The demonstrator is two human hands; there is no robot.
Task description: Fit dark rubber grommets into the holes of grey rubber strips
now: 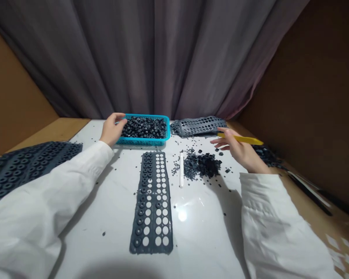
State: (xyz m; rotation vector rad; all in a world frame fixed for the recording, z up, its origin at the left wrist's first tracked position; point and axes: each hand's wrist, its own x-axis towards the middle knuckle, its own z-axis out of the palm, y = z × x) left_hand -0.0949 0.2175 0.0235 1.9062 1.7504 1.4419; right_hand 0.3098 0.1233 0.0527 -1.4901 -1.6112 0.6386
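Observation:
At the left end of a turquoise basket (168, 133) my left hand (113, 128) hovers, thumb and forefinger apart, with nothing visible between them. Many small black rubber rings (145, 127) fill the basket. My right hand (235, 149) holds a slim yellow tool (248, 140) lying across the thumb; its kind is not clear. Below and between the hands lies a dark rubber sheet (152, 221) with rows of holes. Rings still sit in its left-hand columns, plus a single ring (158, 204) on the right side; the other holes show the white table.
A white craft knife (182, 170) lies beside a pile of small black scraps (202, 164). Punched-out rubber sheets (202, 126) are stacked behind. Ring-filled sheets (31, 162) lie at left. A curtain (148, 58) hangs behind; brown panels stand at both sides.

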